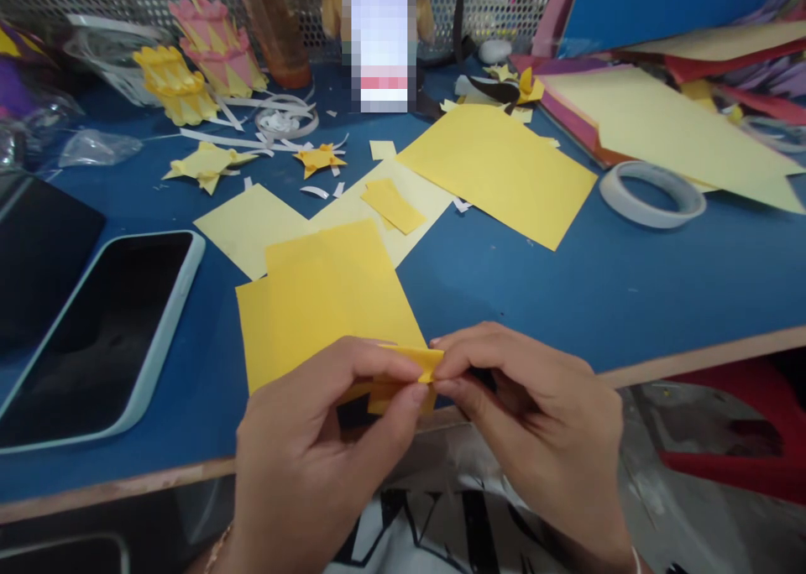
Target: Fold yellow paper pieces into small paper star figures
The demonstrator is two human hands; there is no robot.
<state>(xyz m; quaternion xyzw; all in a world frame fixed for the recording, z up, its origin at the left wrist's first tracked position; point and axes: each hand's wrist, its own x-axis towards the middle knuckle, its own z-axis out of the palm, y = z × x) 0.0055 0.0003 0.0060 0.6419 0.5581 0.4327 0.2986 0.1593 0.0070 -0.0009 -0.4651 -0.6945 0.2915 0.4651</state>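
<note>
My left hand [315,448] and my right hand [535,423] meet just over the front edge of the blue table [567,280]. Both pinch a small folded piece of yellow paper [412,368] between thumb and fingers. The fingers of both hands are closed on it. Much of the folded piece is hidden behind my fingers. Right behind my hands lie stacked yellow paper sheets [321,297] flat on the table.
A phone [104,335] lies face up at the left. A larger yellow sheet [497,171], a tape roll [651,192] and a pile of coloured paper [667,112] sit at the right. Folded paper lanterns [195,58], small yellow folded shapes [205,164] and white paper strips [252,138] lie at the back.
</note>
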